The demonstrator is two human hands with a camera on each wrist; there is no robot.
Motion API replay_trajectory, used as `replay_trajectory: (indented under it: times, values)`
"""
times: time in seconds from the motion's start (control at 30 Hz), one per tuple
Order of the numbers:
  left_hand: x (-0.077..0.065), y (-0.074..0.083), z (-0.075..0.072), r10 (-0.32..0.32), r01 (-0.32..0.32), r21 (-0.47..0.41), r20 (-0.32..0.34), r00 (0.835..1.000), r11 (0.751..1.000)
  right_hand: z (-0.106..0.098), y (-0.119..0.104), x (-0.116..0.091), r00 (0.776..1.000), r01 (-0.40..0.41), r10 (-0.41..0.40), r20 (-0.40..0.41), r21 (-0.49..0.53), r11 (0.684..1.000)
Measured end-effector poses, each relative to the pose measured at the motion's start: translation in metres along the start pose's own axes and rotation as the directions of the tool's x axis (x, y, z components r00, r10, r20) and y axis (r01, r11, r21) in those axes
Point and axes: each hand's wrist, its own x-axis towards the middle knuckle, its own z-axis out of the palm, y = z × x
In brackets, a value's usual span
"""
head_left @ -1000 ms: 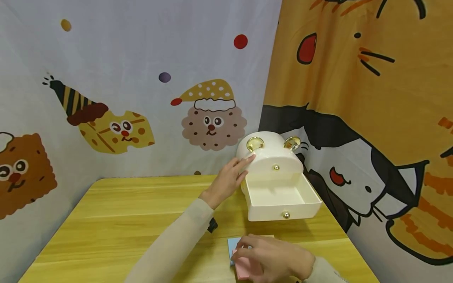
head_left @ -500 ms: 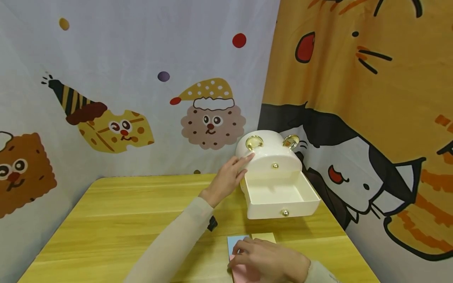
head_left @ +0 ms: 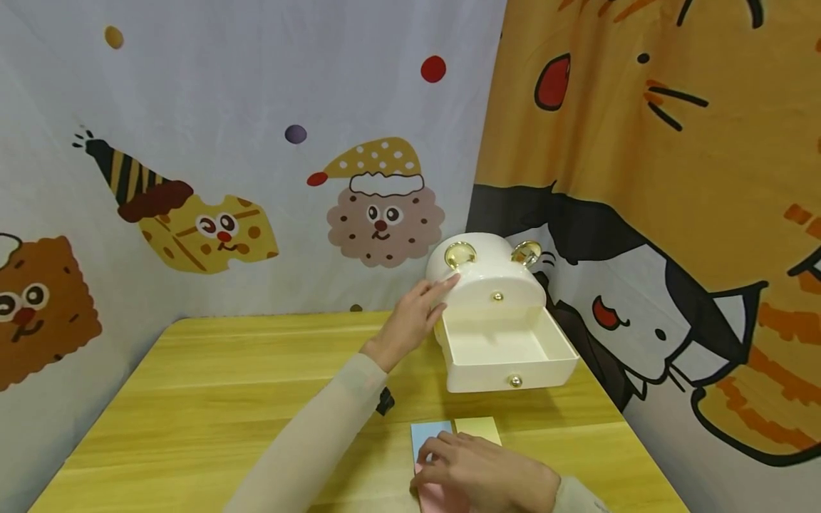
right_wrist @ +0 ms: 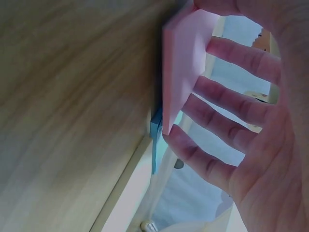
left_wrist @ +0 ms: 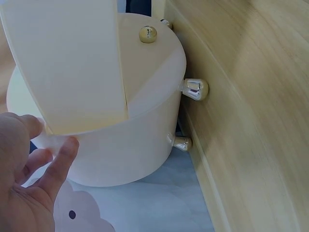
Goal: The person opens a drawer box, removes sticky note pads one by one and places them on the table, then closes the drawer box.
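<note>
Pinching the pink notepad (right_wrist: 188,53) by its edges, the right hand (head_left: 487,470) should grip evenly, while the left hand (head_left: 405,326), fingers parted, touches the white cabinet (head_left: 490,249).

At the back right of the bench (head_left: 256,399), a box (head_left: 513,281) is set before the corner formed by the left cloth (head_left: 359,78) and the right cloth (head_left: 609,142). A drawer (head_left: 474,378) is drawn out from its front, with a lower knob (head_left: 515,382) fixed on the drawer face and an upper knob (head_left: 497,296) above. The box's left side is touched by the left hand's grip (head_left: 405,324). Before the drawer, a left pad (head_left: 430,432) and a right pad (head_left: 477,426) are laid side by side; nearer still, a front pad (head_left: 442,499) is held under the right hand's grip (head_left: 487,470).
</note>
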Motion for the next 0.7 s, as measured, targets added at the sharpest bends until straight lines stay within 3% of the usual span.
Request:
replay_trajectory:
  times: [0.47,0.7]
  values:
    - [-0.0003,0.0027,-0.0008,-0.01,0.01,-0.009,0.007,1.0,1.0,0.0027,-0.0045,-0.0034,0.999,-0.024,0.023,-0.038,-0.032,0.999]
    - [-0.0013,0.0024,-0.002,-0.018,0.019,-0.011,0.016,1.0,1.0,0.0016,-0.004,-0.0044,0.999,-0.054,0.054,0.0,-0.012,0.998]
